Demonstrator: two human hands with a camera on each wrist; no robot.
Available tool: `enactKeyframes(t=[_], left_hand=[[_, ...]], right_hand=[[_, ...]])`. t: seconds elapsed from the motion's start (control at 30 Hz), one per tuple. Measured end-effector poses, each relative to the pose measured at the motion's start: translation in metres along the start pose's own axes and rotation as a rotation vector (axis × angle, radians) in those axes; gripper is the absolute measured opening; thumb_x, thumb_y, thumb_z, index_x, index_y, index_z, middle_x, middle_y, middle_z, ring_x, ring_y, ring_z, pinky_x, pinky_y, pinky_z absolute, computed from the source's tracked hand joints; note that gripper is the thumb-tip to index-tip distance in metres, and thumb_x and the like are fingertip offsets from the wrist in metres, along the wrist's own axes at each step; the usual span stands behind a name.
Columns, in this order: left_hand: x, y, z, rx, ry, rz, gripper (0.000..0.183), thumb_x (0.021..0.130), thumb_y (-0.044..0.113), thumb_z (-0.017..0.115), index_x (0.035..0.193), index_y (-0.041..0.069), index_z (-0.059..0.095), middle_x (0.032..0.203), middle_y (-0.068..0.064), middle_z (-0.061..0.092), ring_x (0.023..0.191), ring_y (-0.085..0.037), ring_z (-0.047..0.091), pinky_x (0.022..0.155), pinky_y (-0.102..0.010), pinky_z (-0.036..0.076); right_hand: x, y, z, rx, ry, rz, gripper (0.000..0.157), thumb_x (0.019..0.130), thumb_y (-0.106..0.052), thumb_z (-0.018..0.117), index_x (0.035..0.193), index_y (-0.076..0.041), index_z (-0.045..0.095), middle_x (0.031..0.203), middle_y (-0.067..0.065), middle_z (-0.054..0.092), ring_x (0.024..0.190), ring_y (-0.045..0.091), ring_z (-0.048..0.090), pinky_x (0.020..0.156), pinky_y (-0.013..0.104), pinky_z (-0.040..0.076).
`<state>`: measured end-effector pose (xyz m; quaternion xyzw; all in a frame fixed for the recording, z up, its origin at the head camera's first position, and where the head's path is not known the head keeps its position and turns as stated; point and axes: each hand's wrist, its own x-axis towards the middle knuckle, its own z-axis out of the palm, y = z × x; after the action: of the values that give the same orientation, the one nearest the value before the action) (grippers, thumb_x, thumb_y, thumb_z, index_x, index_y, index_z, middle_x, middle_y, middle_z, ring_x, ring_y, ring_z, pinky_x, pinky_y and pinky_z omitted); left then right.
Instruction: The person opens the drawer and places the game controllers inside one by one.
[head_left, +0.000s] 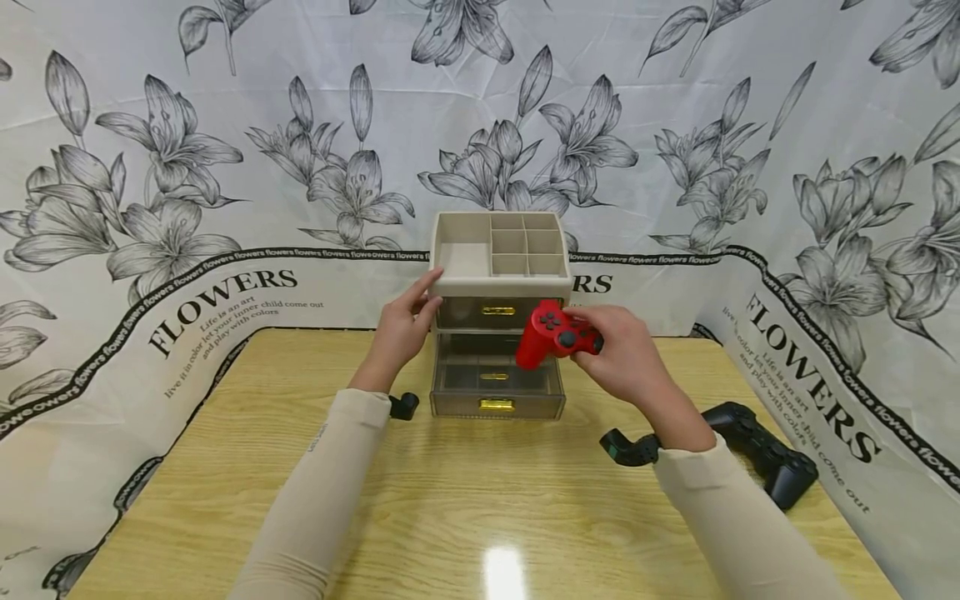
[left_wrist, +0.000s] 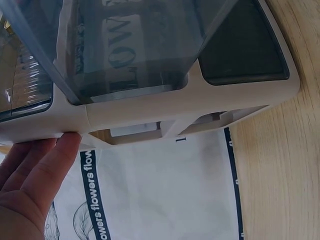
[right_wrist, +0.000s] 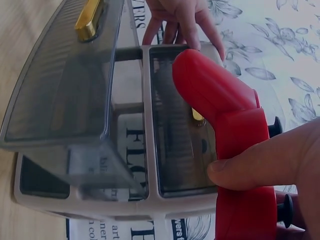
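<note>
A small beige drawer organizer [head_left: 498, 287] with smoky see-through drawers stands by the back wall. Its upper drawer [head_left: 461, 312] is closed, while a drawer [head_left: 453, 406] beneath it is pulled out toward me. My left hand [head_left: 401, 333] rests with extended fingers against the organizer's left side, near the top edge. In my right hand [head_left: 628, 354] is a red game controller [head_left: 534, 343], gripped by one end and held above the pulled-out drawer, near the upper drawer's front. The right wrist view shows the thumb pressing the red controller [right_wrist: 240, 125]; the other fingers are mostly hidden.
A black game controller [head_left: 765, 454] lies on the wooden table [head_left: 450, 508] beside my right forearm. Open compartments [head_left: 510, 242] top the organizer. Floral cloth [head_left: 360, 292] hangs behind and along both sides. Black wrist cameras [head_left: 628, 447] protrude near both wrists.
</note>
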<state>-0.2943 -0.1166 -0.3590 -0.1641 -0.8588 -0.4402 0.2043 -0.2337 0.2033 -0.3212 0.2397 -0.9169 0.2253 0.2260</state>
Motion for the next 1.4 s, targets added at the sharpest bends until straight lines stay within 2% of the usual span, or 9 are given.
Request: enactKeyframes(t=[0.13, 0.3, 0.37, 0.6, 0.73, 0.9, 1.1, 1.3, 1.4], left_hand=[[0.000, -0.001, 0.001, 0.002, 0.001, 0.010, 0.046, 0.101, 0.038, 0.048, 0.146, 0.042, 0.039, 0.122, -0.014, 0.067, 0.103, -0.025, 0.067, 0.070, -0.041, 0.052], [0.001, -0.002, 0.001, 0.005, -0.005, 0.030, 0.047, 0.102, 0.037, 0.046, 0.148, 0.034, 0.040, 0.119, -0.013, 0.068, 0.088, -0.025, 0.066, 0.066, -0.038, 0.049], [0.001, -0.002, 0.001, 0.008, -0.007, 0.034, 0.047, 0.102, 0.036, 0.046, 0.148, 0.031, 0.040, 0.119, -0.013, 0.068, 0.086, -0.026, 0.066, 0.066, -0.038, 0.049], [0.001, -0.003, 0.001, -0.004, -0.001, 0.026, 0.047, 0.102, 0.037, 0.047, 0.148, 0.036, 0.040, 0.119, -0.014, 0.068, 0.086, -0.028, 0.066, 0.065, -0.038, 0.049], [0.002, -0.004, 0.002, -0.010, 0.000, 0.027, 0.047, 0.102, 0.036, 0.048, 0.148, 0.034, 0.041, 0.118, -0.013, 0.068, 0.089, -0.029, 0.067, 0.065, -0.038, 0.049], [0.002, -0.003, 0.002, -0.014, 0.012, 0.024, 0.046, 0.101, 0.034, 0.050, 0.146, 0.033, 0.043, 0.117, -0.013, 0.069, 0.094, -0.026, 0.067, 0.067, -0.038, 0.050], [0.002, -0.004, 0.003, -0.011, 0.015, 0.012, 0.046, 0.100, 0.035, 0.051, 0.146, 0.035, 0.043, 0.117, -0.014, 0.069, 0.092, -0.025, 0.067, 0.068, -0.037, 0.050], [0.002, -0.003, 0.003, -0.009, 0.022, 0.004, 0.045, 0.100, 0.035, 0.051, 0.144, 0.040, 0.044, 0.117, -0.015, 0.069, 0.096, -0.024, 0.068, 0.070, -0.038, 0.050], [0.002, -0.003, 0.003, -0.010, 0.019, 0.005, 0.045, 0.100, 0.035, 0.051, 0.144, 0.041, 0.043, 0.117, -0.015, 0.069, 0.092, -0.024, 0.067, 0.068, -0.037, 0.050]], right_hand=[[0.004, -0.007, 0.003, 0.003, -0.004, -0.014, 0.050, 0.075, -0.003, 0.074, 0.124, -0.009, 0.065, 0.119, 0.015, 0.066, 0.109, 0.033, 0.057, 0.088, 0.048, 0.047], [0.009, -0.015, 0.007, 0.006, 0.006, -0.037, 0.050, 0.073, -0.001, 0.071, 0.122, -0.009, 0.066, 0.117, 0.013, 0.068, 0.106, 0.032, 0.059, 0.087, 0.046, 0.047], [0.011, -0.018, 0.008, 0.011, 0.008, -0.046, 0.050, 0.072, 0.000, 0.070, 0.122, -0.009, 0.066, 0.116, 0.012, 0.069, 0.105, 0.031, 0.059, 0.087, 0.046, 0.047], [0.017, -0.029, 0.012, 0.023, 0.012, -0.070, 0.049, 0.073, 0.000, 0.069, 0.120, -0.009, 0.067, 0.115, 0.011, 0.069, 0.104, 0.030, 0.060, 0.087, 0.046, 0.047], [0.018, -0.034, 0.014, 0.028, 0.012, -0.076, 0.050, 0.072, 0.001, 0.069, 0.121, -0.010, 0.067, 0.115, 0.010, 0.069, 0.103, 0.029, 0.060, 0.086, 0.045, 0.047], [0.020, -0.039, 0.018, 0.032, 0.014, -0.093, 0.051, 0.072, -0.001, 0.073, 0.121, -0.010, 0.066, 0.117, 0.009, 0.069, 0.106, 0.029, 0.060, 0.089, 0.044, 0.048], [0.023, -0.047, 0.023, 0.039, 0.025, -0.134, 0.051, 0.074, -0.006, 0.079, 0.123, -0.010, 0.066, 0.117, 0.009, 0.069, 0.107, 0.029, 0.061, 0.091, 0.045, 0.048], [0.026, -0.051, 0.031, 0.029, 0.024, -0.148, 0.050, 0.073, -0.005, 0.077, 0.121, -0.011, 0.067, 0.116, 0.006, 0.070, 0.108, 0.028, 0.061, 0.092, 0.045, 0.047], [0.026, -0.053, 0.035, 0.026, 0.025, -0.147, 0.050, 0.072, -0.005, 0.075, 0.121, -0.011, 0.067, 0.116, 0.006, 0.069, 0.110, 0.028, 0.060, 0.093, 0.047, 0.046]])
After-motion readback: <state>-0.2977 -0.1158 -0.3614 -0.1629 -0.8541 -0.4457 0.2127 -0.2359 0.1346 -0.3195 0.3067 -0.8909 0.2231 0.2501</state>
